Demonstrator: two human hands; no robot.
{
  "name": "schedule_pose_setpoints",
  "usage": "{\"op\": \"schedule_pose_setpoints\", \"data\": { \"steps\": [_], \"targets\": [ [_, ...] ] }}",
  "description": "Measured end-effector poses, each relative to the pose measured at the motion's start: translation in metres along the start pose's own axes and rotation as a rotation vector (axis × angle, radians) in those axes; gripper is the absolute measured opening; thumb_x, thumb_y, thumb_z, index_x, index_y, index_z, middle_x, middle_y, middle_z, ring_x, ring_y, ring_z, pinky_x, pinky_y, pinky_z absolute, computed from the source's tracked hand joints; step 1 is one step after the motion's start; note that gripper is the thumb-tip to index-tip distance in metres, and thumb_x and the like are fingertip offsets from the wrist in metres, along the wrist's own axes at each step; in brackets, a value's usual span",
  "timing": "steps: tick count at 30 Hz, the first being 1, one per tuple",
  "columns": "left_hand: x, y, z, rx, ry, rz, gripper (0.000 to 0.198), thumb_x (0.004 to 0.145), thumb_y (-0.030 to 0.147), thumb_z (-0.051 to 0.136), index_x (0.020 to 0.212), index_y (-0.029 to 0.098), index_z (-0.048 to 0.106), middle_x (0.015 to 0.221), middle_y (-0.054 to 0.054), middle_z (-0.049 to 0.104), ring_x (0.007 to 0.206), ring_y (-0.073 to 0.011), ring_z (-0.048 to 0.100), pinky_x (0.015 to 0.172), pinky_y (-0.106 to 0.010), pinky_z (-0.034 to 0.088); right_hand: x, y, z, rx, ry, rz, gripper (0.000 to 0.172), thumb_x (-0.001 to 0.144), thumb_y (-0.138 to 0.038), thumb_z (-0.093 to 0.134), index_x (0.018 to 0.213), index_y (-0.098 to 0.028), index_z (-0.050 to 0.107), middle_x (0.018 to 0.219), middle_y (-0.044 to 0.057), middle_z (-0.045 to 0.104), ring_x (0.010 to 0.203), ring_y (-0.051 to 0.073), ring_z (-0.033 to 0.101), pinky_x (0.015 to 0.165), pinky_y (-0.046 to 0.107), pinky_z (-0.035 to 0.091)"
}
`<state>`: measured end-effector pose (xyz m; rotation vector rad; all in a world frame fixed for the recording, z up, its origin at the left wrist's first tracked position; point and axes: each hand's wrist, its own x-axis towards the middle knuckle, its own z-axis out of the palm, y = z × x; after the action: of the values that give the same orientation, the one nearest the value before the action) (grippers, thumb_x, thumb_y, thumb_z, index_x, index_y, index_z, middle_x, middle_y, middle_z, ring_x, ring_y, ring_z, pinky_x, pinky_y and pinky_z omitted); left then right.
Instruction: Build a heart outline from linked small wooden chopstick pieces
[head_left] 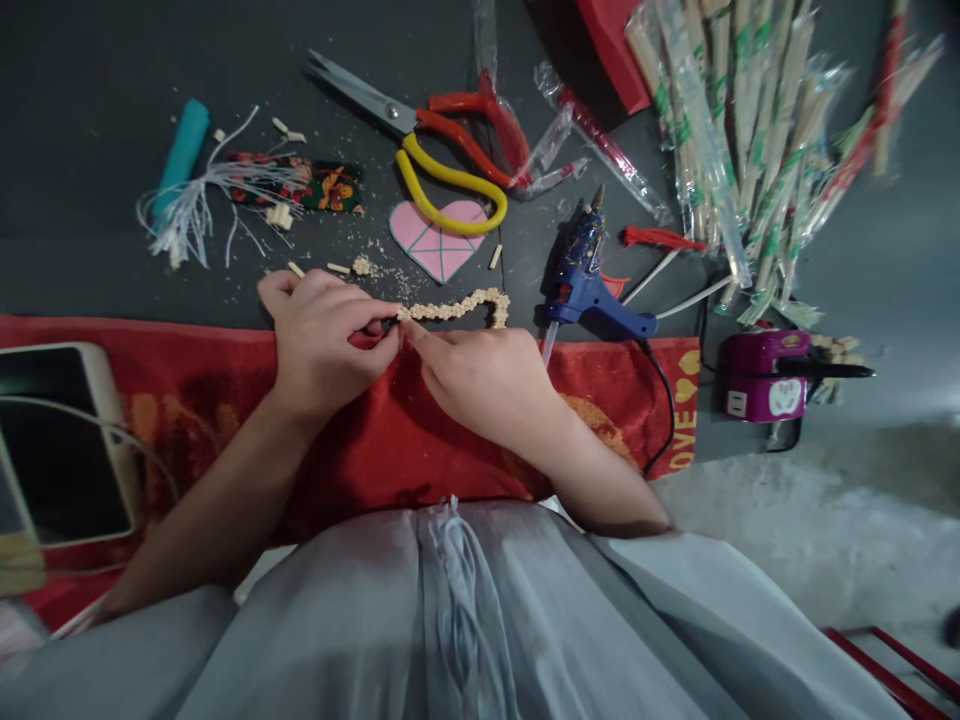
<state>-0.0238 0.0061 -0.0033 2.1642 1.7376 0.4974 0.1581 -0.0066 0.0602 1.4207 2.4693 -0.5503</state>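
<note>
My left hand (326,335) is closed in a pinch at the left end of a knobbly chain of small pale wooden pieces (469,305). A small dark thing shows between its thumb and finger; I cannot make out what it is. My right hand (487,385) has its fingertips pressed to the same end, close to the left fingertips. From there the chain runs right and bends down behind the right hand, where part of it is hidden. A flower-like cluster of cut pieces (362,267) lies beyond the left hand. Above the chain rests a pink heart (439,255) with drawn lines.
Scissors (450,180) overlap the heart. A blue glue gun (589,285) lies to the right, its cord crossing the red cloth (427,450). Wrapped chopsticks (742,130) fill the back right, near a purple power socket (766,375). At left are a tablet (64,445) and white strings (195,205).
</note>
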Motion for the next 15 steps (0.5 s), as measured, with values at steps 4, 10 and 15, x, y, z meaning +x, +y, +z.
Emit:
{"op": "schedule_pose_setpoints", "data": {
  "steps": [4,10,15],
  "targets": [
    [-0.0010,-0.0015,0.0008,0.021,0.024,0.030,0.029,0.092,0.048,0.048,0.083,0.035,0.073,0.070,0.004,0.070,0.088,-0.0230,0.068,0.092,-0.058,0.040,0.0002,-0.0016,0.0029,-0.015,-0.007,0.002,0.052,0.103,-0.019,0.034,0.151,-0.024,0.053,0.091,0.009,0.081,0.078,0.021,0.075,0.056,0.027,0.037],
    [-0.0008,-0.0018,0.0001,0.002,0.025,0.046,0.025,0.091,0.046,0.051,0.084,0.035,0.072,0.069,0.003,0.068,0.087,-0.0231,0.066,0.092,-0.057,0.037,-0.0014,-0.0030,0.0015,-0.009,-0.028,0.011,0.053,0.103,-0.019,0.032,0.152,-0.022,0.053,0.089,0.010,0.079,0.074,0.021,0.073,0.054,0.027,0.040],
    [0.0009,-0.0022,0.0003,-0.019,0.017,0.042,0.022,0.090,0.044,0.053,0.084,0.035,0.072,0.068,0.003,0.067,0.086,-0.0237,0.064,0.092,-0.056,0.035,-0.0032,-0.0056,0.0007,-0.027,-0.021,0.015,0.055,0.102,-0.017,0.032,0.153,-0.022,0.052,0.088,0.011,0.078,0.073,0.022,0.073,0.053,0.027,0.038]
  ]
}}
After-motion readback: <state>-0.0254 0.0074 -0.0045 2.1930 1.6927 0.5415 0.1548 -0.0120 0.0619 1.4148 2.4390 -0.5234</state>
